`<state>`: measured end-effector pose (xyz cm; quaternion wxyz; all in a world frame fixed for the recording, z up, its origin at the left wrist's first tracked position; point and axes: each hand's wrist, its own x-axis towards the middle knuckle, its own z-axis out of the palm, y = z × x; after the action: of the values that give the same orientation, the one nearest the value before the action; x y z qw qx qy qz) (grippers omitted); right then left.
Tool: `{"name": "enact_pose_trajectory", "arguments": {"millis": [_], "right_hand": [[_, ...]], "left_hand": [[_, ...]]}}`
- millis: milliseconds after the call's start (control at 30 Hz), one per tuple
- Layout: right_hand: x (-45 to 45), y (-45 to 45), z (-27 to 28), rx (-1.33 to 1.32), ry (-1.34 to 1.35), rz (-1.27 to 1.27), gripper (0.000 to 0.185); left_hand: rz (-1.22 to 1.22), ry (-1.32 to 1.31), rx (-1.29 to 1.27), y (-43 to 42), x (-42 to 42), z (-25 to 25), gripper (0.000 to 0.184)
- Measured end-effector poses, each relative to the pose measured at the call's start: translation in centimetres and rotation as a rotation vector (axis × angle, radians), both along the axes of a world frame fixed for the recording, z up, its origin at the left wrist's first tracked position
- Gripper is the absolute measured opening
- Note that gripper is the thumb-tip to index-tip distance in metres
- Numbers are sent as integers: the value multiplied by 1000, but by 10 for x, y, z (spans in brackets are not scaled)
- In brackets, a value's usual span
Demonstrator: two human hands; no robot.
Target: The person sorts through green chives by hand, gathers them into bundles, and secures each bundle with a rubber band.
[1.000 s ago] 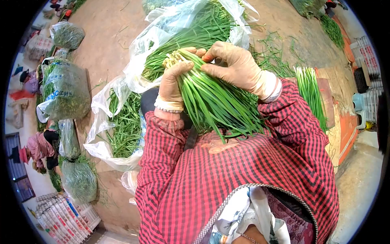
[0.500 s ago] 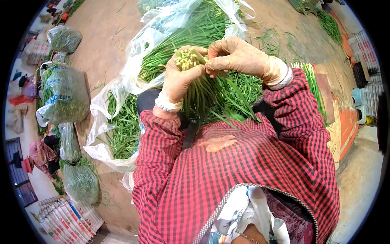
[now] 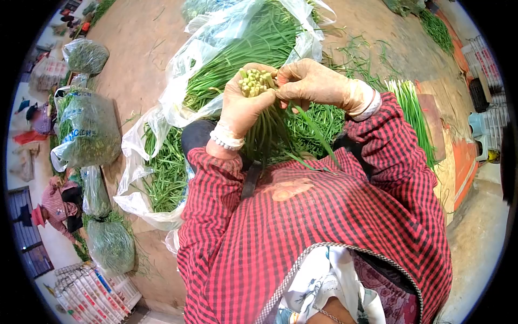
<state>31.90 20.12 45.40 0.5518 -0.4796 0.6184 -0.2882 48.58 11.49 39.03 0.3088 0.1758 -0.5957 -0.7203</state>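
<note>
My gloved left hand (image 3: 241, 108) is wrapped round a bunch of long green stalks (image 3: 258, 82), its pale cut ends turned up toward the camera and its leaves hanging below. My gloved right hand (image 3: 315, 83) pinches at the right side of the bunch's cut ends, thumb and fingers together; a few green leaves hang under it. Behind the hands, more green stalks (image 3: 253, 46) lie in an open clear plastic bag (image 3: 183, 67). Loose leaves (image 3: 315, 129) are heaped beneath the right hand.
At the left, an open bag (image 3: 132, 162) holds leaves, with filled bags (image 3: 89, 127) beyond it. A stalk bundle (image 3: 413, 119) lies on a board (image 3: 431, 121) at the right. Another person (image 3: 58, 205) is at far left, near stacked white crates (image 3: 94, 294).
The bunch has turned from slanting right to cut ends up, leaves down. My right hand has moved from above the stalks to a pinch beside the cut ends.
</note>
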Motion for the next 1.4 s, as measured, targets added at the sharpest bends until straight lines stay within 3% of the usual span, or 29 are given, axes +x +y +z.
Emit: {"name": "enact_pose_trajectory", "arguments": {"millis": [133,200,267,333,433,467,500,533,600,633,667,700,733,767,833,867,933,1033,1100,1133,1200,1233,1267,1333,1367,1400], "right_hand": [[-11,14,8,-90,-125,-8,15],[-25,13,8,-184,-7,25,14],[-41,10,14,-418,572,-5,15],[-56,10,21,-514,583,-127,15],[-58,9,25,-302,523,-146,27],[-50,4,17,-717,743,-141,39],[-42,-1,13,-1135,959,-130,52],[-33,-3,20,-1134,962,-137,52],[-5,-8,34,-1147,955,-101,71],[12,-13,16,-1115,1048,-45,69],[28,-18,-1,-1082,1146,13,68],[28,-19,-1,-853,995,139,71],[22,-17,-3,-853,999,133,71],[13,-15,-5,-937,649,0,74],[-5,-5,-6,-982,241,-173,85],[-17,2,-16,-957,301,-203,97],[3,11,-36,-884,275,-180,106],[18,5,-55,-988,-148,-241,118],[3,14,-37,-812,-397,-262,124],[-4,20,-30,-796,-410,-290,110],[-16,31,-27,-823,-336,-441,91],[-20,35,-28,-816,-348,-550,75],[-28,38,-33,-863,-300,-632,47],[-45,54,-35,-813,-326,-764,33],[-55,62,-38,-867,-309,-781,39],[-63,69,-27,-905,-430,-750,54]], "left_hand": [[57,-48,-53,-3,0,-3,29],[48,-77,-41,-6,3,-5,34],[58,-67,-9,-5,1,-5,35],[78,-90,-48,-8,0,-6,35],[117,-97,-64,-7,0,-9,33],[125,-77,-46,-5,-4,-8,30],[151,-183,-187,-3,-10,-8,33],[144,-183,-190,3,-16,-4,33],[142,-573,-527,13,-23,4,30],[177,-491,-1184,11,-28,-6,35],[247,-307,-1119,17,-33,-13,36],[305,-120,-1067,24,-38,-11,37],[293,-182,-1077,23,-38,-6,35],[279,-243,-1089,21,-37,1,33],[135,-113,-423,18,-39,26,31],[105,45,-140,12,-41,27,33],[119,93,91,1,-26,45,38],[-9,349,154,14,-50,56,73],[-141,554,316,19,-66,58,89],[-55,481,148,32,-74,65,76],[-67,437,213,43,-90,78,81],[-124,482,289,42,-97,74,78],[-164,443,265,40,-107,67,72],[-268,458,171,40,-125,61,66],[-293,417,112,39,-125,63,71],[-341,268,-132,36,-120,59,67]]}}
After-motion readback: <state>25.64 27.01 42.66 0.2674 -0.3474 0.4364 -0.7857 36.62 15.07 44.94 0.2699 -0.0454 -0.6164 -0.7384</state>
